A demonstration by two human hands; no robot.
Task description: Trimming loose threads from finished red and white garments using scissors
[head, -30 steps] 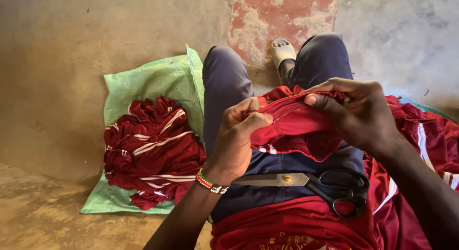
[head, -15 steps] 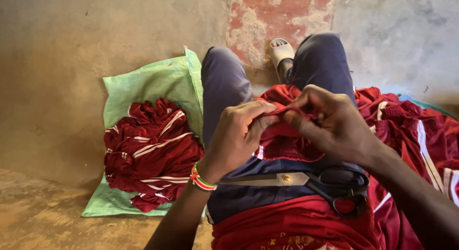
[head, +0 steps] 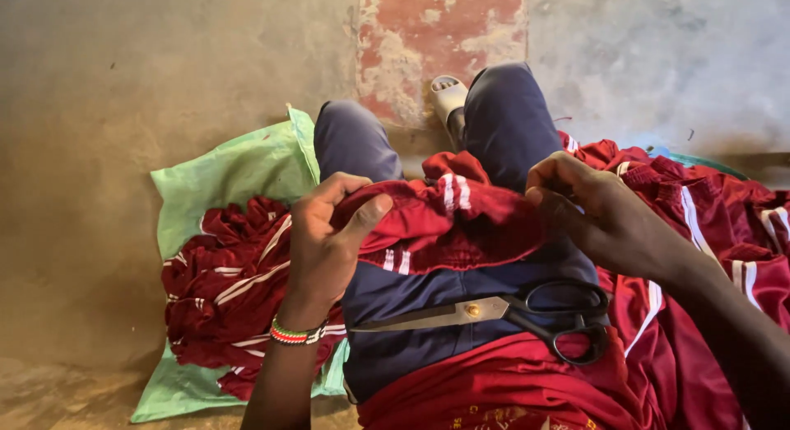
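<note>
The right hand's fingertips are hidden behind the maroon garment.

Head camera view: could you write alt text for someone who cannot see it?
A seated person's left hand and right hand stretch a maroon white-striped garment over their lap. Large scissors lie on their thighs. More maroon garments are piled on a green bag to the left.

Head-worn, looking steeply down and forward, close over the lap: both hands, left hand and right hand, large in frame; rough grey plastered wall just beyond.
</note>
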